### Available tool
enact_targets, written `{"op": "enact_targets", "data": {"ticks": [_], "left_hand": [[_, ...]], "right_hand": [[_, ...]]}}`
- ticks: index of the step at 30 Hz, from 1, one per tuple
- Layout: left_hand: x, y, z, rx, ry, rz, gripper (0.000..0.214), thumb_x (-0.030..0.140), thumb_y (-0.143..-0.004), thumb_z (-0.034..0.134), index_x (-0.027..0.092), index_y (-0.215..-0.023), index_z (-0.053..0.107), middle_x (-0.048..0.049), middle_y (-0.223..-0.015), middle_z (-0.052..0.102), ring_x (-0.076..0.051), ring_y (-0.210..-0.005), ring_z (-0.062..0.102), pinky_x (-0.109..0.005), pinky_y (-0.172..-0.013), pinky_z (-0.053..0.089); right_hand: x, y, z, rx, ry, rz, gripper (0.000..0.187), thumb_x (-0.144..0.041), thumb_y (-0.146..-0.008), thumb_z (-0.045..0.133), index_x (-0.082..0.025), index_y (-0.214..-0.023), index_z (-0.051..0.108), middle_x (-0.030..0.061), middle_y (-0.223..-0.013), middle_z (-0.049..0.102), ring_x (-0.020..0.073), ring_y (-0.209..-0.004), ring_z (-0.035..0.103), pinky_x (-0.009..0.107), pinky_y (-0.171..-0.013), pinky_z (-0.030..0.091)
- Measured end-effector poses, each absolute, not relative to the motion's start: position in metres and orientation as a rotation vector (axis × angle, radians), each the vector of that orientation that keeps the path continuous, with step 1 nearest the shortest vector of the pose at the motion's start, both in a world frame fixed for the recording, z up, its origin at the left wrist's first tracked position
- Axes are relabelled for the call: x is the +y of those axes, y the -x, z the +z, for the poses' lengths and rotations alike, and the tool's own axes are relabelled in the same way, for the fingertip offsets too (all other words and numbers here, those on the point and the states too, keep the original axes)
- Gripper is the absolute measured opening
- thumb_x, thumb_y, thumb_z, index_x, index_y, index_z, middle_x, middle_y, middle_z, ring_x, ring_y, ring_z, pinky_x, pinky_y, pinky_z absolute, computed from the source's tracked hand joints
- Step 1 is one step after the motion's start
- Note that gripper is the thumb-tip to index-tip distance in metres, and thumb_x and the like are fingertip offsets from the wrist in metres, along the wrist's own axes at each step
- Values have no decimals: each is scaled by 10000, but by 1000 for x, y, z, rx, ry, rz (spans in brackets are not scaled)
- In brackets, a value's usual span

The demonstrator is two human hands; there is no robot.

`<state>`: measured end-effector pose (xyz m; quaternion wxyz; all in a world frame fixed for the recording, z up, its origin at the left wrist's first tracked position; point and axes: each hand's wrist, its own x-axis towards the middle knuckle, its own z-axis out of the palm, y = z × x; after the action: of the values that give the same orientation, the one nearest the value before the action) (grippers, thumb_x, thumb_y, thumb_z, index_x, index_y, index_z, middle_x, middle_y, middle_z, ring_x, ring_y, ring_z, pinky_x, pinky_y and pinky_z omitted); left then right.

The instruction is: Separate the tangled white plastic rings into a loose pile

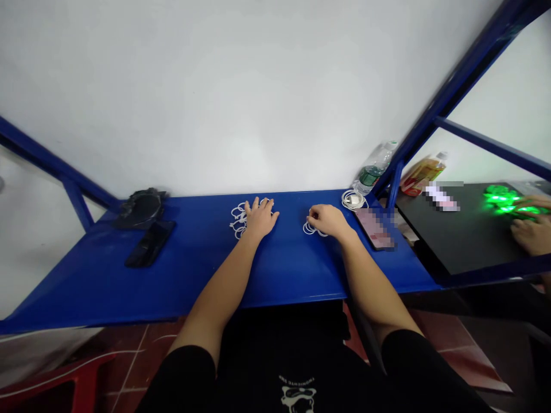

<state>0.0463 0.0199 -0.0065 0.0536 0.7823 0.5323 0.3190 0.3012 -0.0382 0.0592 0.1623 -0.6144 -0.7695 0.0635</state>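
Note:
My left hand [260, 219] lies with its fingers spread over a loose bunch of white cables [237, 222] on the blue table. Loops of these cables stick out to the left of the fingers, and the rest is hidden under the palm. To the right, my right hand [329, 219] is closed, with its fingers curled towards the thumb around part of a white cable [308, 229]. Small loops of that cable show below the hand near the tabletop. Its gripped part is mostly covered by the fingers.
On the blue table [181, 287], a dark phone [150, 244] and a black round item [144, 207] lie left. A coiled white charger cable [353, 200], another phone [373, 229] and a water bottle [373, 171] stand right. Blue frame bars flank both sides. A co-worker's hands [531, 229] hold glowing green lights.

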Motion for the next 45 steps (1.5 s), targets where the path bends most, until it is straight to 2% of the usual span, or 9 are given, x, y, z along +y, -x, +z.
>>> {"op": "enact_targets", "data": {"ticks": [6,10,15,19,22,25,32,36,45], "left_hand": [[20,-28,-15,1690,-2511,869,455,103,-885,511,230,-1280,698,-131,-1112,784,-370,-1241,617,-735,-1207,72],[16,-23,-7,1661,-2497,937,407,108,-895,495,259,-1174,750,-106,-1028,789,-336,-1089,657,-713,-1215,79],[0,-37,11,1528,-2493,1047,334,197,-971,525,256,-1217,743,-102,-1048,777,-313,-1077,661,-638,-1206,223],[-16,-59,19,1237,-2327,1261,320,226,-951,613,268,-1243,736,-47,-1016,778,-239,-1013,691,-479,-1096,448],[-26,-72,19,1090,-2119,1346,256,268,-930,673,248,-1167,767,-41,-989,789,-216,-959,721,-411,-977,549],[-29,-79,16,1079,-1895,1361,241,309,-896,733,220,-1115,782,-52,-967,803,-219,-930,748,-399,-939,584],[-24,-78,11,1027,-1595,1329,277,379,-825,799,166,-1001,782,-87,-919,813,-231,-863,775,-393,-862,629],[-24,-77,14,976,-1617,1340,254,410,-842,783,177,-944,793,-84,-951,814,-233,-890,775,-403,-892,626],[-25,-70,19,1006,-1762,1302,204,409,-870,770,208,-881,803,-47,-888,806,-215,-846,757,-372,-860,611]], "right_hand": [[-39,-301,61,-2103,1717,241,157,-384,-920,710,-230,-918,739,22,-870,757,184,-756,651,273,-643,375],[-43,-286,57,-2187,1530,293,128,-346,-938,702,-224,-963,734,25,-884,754,186,-793,665,274,-682,407],[-46,-270,47,-2180,1364,298,233,-276,-976,644,-202,-1189,706,66,-1017,764,212,-887,689,312,-791,487],[-48,-263,42,-2057,1275,304,328,-294,-1024,571,-220,-1334,648,89,-1091,758,223,-935,697,340,-834,523],[-48,-263,41,-2000,1219,308,263,-297,-1047,513,-224,-1215,701,91,-1055,762,225,-949,702,343,-850,532],[-48,-263,43,-1976,1190,347,237,-301,-1045,509,-216,-1082,727,89,-1006,767,217,-925,707,334,-846,536],[-49,-259,44,-1921,1164,393,218,-309,-1014,544,-221,-1054,739,86,-997,778,214,-887,711,340,-823,547],[-51,-257,45,-1847,1162,429,212,-350,-1000,588,-220,-1085,732,70,-969,781,204,-838,711,328,-790,548],[-53,-259,54,-1883,1148,519,203,-350,-996,577,-210,-928,708,43,-826,735,190,-735,655,310,-716,514]]}}
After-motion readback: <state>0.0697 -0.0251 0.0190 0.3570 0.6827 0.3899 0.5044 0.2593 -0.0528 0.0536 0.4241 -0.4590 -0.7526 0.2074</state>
